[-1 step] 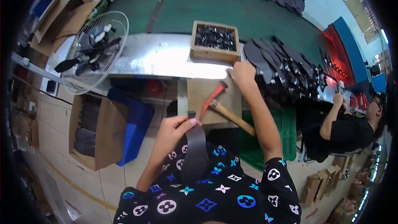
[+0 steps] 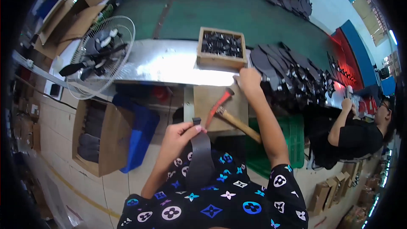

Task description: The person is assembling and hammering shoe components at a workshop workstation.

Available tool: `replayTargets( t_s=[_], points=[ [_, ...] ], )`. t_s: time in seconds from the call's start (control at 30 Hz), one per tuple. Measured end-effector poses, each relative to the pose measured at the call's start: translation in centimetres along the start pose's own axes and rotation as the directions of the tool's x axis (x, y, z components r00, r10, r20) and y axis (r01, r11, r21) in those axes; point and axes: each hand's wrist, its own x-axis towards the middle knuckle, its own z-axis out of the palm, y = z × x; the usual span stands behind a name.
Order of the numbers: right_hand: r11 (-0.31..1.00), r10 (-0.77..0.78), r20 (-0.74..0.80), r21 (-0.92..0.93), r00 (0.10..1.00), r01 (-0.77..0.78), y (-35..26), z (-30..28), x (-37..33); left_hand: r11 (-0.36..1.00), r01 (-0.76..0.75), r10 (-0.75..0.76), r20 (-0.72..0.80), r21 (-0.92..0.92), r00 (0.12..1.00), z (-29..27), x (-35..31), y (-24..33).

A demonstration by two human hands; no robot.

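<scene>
My left hand [image 2: 180, 138] pinches a dark grey, flat strap-like piece [image 2: 200, 154] near its upper end, where a small black clip [image 2: 196, 121] sits. The piece widens downward and hangs in front of my shirt. My right hand [image 2: 251, 80] is curled at the metal table edge, just below the right front corner of a wooden box [image 2: 222, 62] of small black clips [image 2: 221, 44]. Whatever its fingers hold is hidden. Between my hands, a hammer with a red head [image 2: 219, 105] and wooden handle [image 2: 239, 125] lies on a wooden block [image 2: 203, 95].
Dark flat pieces with shiny clips [image 2: 292, 70] are heaped right of the box. A white wire fan guard [image 2: 132, 38] holding dark parts stands left. Below are a cardboard box [image 2: 116, 138], a blue bin [image 2: 142, 135] and a green crate [image 2: 292, 133]. A co-worker [image 2: 358, 129] sits at right.
The surroundings sit slightly lower in the picture. Both hands keep nearly the same pose, the left still on the grey piece.
</scene>
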Motion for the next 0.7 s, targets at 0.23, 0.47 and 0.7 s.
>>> replayTargets(
  t_s=[0.23, 0.47, 0.7],
  points=[
    [0.797, 0.187, 0.095, 0.567, 0.978, -0.207, 2.6, -4.0, -0.9, 0.993, 0.0, -0.001, -0.008, -0.116, 1.0, -1.3, 0.0, -1.6],
    [0.328, 0.309, 0.008, 0.938, 0.951, -0.114, 4.6, -7.0, -4.2, 0.963, 0.017, 0.036, 0.192, -0.269, 0.981, 0.1, 1.5, -2.5],
    [-0.197, -0.37, 0.177, 0.944, 0.912, -0.264, 0.9, -7.4, -12.1, 0.834, 0.147, 0.067, 0.361, -0.532, 0.93, 3.5, 1.1, -0.2]
  ],
)
